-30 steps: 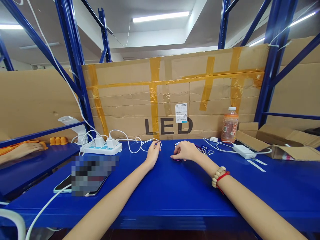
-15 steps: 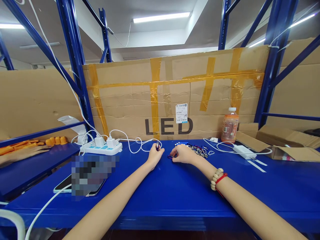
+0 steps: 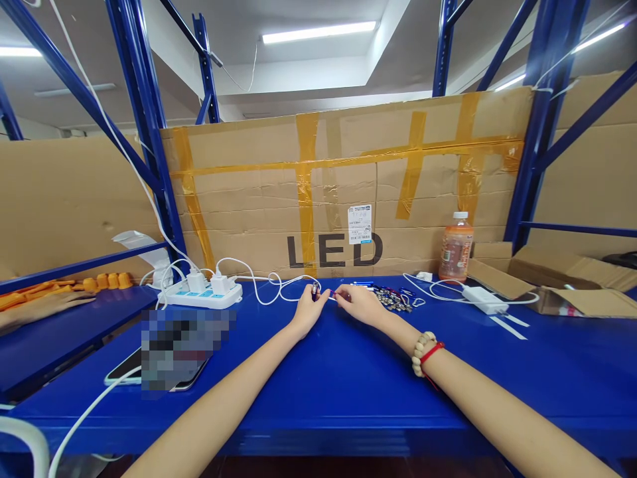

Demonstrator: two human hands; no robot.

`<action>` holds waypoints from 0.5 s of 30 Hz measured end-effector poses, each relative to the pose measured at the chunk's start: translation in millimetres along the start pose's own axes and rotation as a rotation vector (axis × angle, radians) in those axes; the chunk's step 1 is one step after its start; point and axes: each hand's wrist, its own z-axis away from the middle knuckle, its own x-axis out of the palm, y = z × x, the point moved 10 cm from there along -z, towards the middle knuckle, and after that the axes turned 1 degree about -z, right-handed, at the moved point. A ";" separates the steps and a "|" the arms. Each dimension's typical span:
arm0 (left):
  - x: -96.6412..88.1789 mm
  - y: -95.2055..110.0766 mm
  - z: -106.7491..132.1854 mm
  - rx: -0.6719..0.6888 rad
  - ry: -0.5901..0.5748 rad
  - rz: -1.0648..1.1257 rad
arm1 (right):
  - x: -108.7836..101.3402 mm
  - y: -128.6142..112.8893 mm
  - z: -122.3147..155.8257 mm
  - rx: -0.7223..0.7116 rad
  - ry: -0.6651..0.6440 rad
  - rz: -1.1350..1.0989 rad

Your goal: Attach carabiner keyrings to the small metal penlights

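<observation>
My left hand [image 3: 309, 309] is closed with its fingers curled, and a small dark metal piece [image 3: 315, 290] shows at the top of its grip. Just to its right, my right hand [image 3: 361, 303] pinches a small blue carabiner [image 3: 332, 294], mostly hidden by the fingertips. The carabiner's near end reaches the left thumb and index finger, so both hands almost meet. Behind and right of my right hand lies a pile of small carabiners and metal clips [image 3: 395, 299], some blue and some silver.
On the left stand a white power strip [image 3: 202, 295] with plugs and cables, and a phone [image 3: 124, 366] beside a blurred patch. To the right are an orange drink bottle [image 3: 455, 252], a white adapter [image 3: 485, 301] and an open cardboard box [image 3: 572, 299]. Another person's hand [image 3: 54, 304] rests far left by orange parts.
My right hand has moved left and slightly up from beside the pile, carrying the carabiner to the left fingertips. My left hand has stayed nearly in place.
</observation>
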 end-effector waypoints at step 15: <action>-2.8 26.1 2.2 0.190 -0.014 -0.073 | -0.5 -22.8 1.9 -0.273 -0.010 -0.158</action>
